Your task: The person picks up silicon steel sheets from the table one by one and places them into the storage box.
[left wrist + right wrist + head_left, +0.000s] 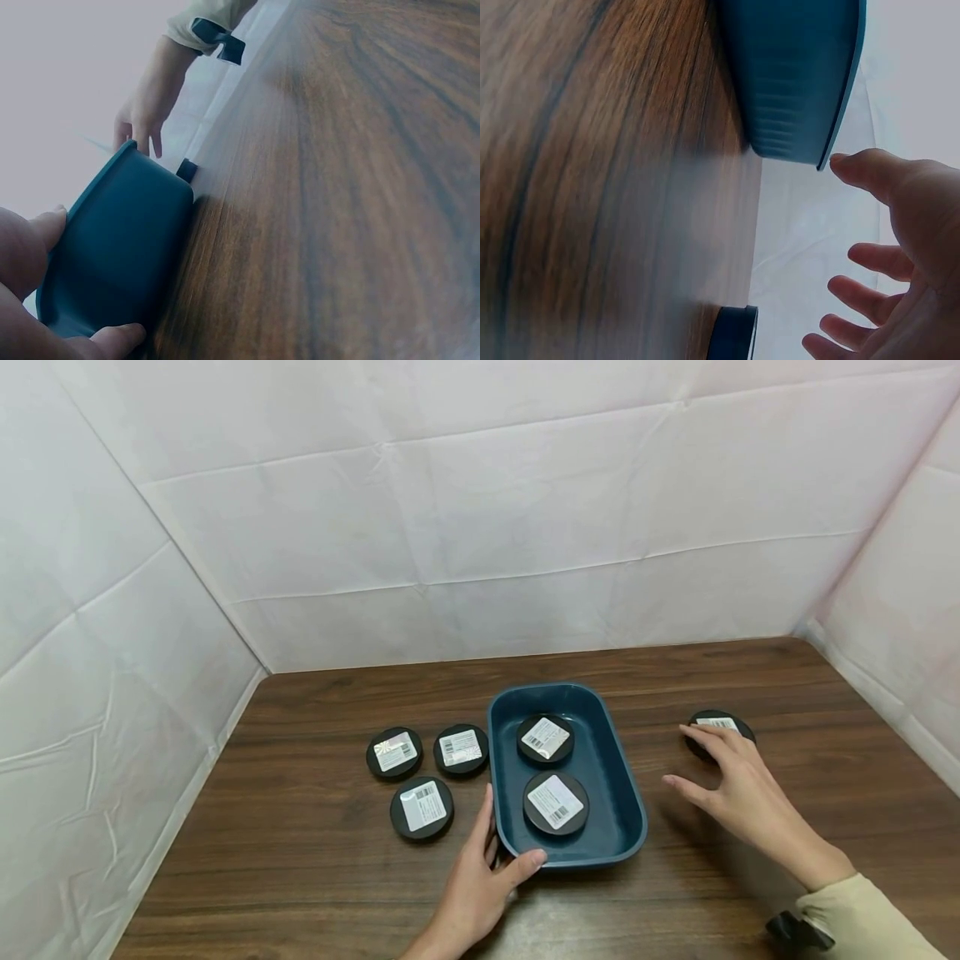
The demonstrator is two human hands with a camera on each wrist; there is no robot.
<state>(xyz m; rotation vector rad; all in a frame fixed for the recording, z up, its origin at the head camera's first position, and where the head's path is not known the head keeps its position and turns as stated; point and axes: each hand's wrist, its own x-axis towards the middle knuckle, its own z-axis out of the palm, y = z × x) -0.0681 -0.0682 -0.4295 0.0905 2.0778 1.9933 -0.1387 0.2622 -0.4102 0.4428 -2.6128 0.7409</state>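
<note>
A dark blue rectangular tray [618, 793] stands on the table, with one round black disc [546, 739] behind another black disc [556, 803] inside it. White barcode labels are on their tops. My left hand [480, 881] grips the tray's near left corner, thumb at the front rim and fingers along the left side. To the right of the tray, my right hand [738, 789] hovers with fingers spread over a labelled black disc [738, 727], partly covering it. In the right wrist view that hand [900, 255] holds nothing, its fingers apart from the disc [733, 334].
Left of the tray lie three more labelled black discs: one at the back left [394, 753], one close to the tray [461, 750] and one nearer the front [422, 809]. White sheeting [525, 527] walls the wooden table [300, 860] at back and sides.
</note>
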